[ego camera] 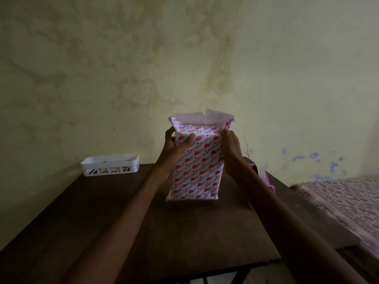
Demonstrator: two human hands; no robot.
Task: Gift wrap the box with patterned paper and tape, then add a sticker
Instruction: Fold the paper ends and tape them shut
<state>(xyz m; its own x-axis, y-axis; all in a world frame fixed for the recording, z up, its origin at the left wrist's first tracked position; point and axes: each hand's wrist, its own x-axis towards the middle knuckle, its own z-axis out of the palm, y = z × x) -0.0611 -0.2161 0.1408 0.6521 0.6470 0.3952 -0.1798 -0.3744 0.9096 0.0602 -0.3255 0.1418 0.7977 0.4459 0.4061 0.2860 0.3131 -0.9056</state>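
One white basket left of box

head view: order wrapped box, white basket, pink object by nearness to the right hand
1. wrapped box, centre, gripped by the right hand
2. pink object, just right, behind that forearm
3. white basket, table's far left corner

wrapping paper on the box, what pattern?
Red-pink hearts on pale diagonal stripes, white ground, on the wrapping paper. Head view, the only one.
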